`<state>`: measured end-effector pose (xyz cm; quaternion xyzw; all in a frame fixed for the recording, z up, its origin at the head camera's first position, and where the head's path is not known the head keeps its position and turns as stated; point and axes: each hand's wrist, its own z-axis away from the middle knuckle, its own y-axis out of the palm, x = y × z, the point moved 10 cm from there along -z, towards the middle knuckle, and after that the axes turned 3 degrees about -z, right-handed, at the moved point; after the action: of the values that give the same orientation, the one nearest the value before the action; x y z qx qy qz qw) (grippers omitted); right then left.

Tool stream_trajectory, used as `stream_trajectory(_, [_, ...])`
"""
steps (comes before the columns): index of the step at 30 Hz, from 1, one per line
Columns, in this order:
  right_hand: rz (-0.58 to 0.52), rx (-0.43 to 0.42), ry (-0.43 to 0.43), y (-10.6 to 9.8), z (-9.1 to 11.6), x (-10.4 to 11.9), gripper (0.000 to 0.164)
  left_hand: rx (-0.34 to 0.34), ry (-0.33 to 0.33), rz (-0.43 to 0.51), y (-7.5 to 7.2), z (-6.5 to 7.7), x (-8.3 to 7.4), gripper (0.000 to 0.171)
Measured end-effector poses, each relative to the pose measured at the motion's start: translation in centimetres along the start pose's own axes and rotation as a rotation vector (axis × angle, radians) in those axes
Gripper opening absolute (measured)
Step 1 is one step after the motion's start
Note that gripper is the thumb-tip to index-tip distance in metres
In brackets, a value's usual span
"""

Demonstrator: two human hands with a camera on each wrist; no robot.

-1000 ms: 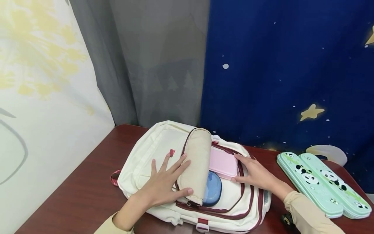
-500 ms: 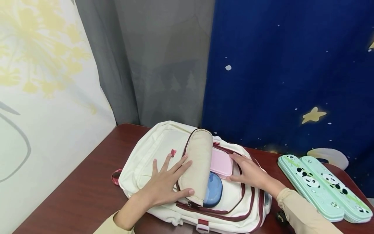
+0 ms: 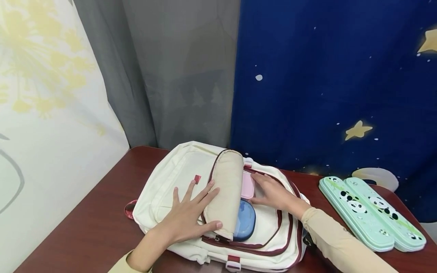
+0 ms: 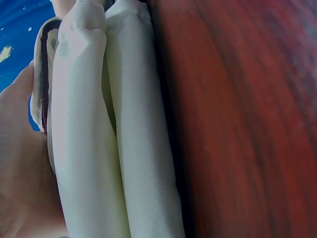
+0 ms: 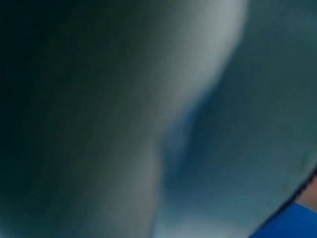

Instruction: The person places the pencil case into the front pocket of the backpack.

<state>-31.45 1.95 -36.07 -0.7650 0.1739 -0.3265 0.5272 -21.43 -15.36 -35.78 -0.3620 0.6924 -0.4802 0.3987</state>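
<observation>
A white backpack (image 3: 177, 170) with dark red trim lies flat on the table, its front pocket open and the beige-lined flap (image 3: 226, 185) folded back. My left hand (image 3: 187, 218) rests on that flap with fingers spread. With thumb and fingers at its two edges, my right hand (image 3: 274, 194) holds a pink case (image 3: 247, 185), which is partly under the flap. A rounded blue case (image 3: 246, 220) sits beside it in the pocket, also partly covered. In the left wrist view, part of the left hand (image 4: 22, 163) shows beside the backpack's side (image 4: 84, 129). The right wrist view is mostly blurred pale fabric.
Two mint-green panda cases (image 3: 358, 216) lie side by side on the dark red wooden table (image 3: 99, 212), right of the backpack. A blue and grey curtain (image 3: 191, 76) hangs behind the table. A white patterned surface (image 3: 54, 144) borders the left.
My right hand has moved left with the pink case, which has slid further under the flap. My left hand has stayed on the flap. The head view has shifted slightly.
</observation>
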Motion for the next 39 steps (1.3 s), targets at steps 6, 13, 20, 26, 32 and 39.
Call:
stream_trajectory(6, [-0.004,0.028,0.047,0.0,0.4,-0.2,0.08,0.007,-0.001,0.005,0.1,0.0,0.1,0.081])
stream_trajectory(13, [0.037,-0.003,0.105,-1.6,0.6,-1.2,0.066,-0.03,0.016,0.002,-0.4,-0.4,0.0,0.081])
stream_trajectory(20, [0.08,-0.066,0.0,-1.0,0.4,-0.1,0.037,-0.016,0.0,0.033,-0.1,-0.1,0.2,0.079])
stream_trajectory(26, [0.065,-0.079,-0.065,-0.5,-0.1,0.7,0.03,-0.008,0.008,0.029,0.1,-0.2,0.1,0.078])
stream_trajectory(32, [0.06,-0.002,-0.122,-0.5,-0.5,1.2,0.035,0.013,0.01,0.021,0.1,-0.3,0.1,0.08])
stream_trajectory(39, [0.096,0.075,-0.104,-0.5,0.7,1.1,0.043,0.012,0.01,0.02,0.1,-0.3,0.1,0.079])
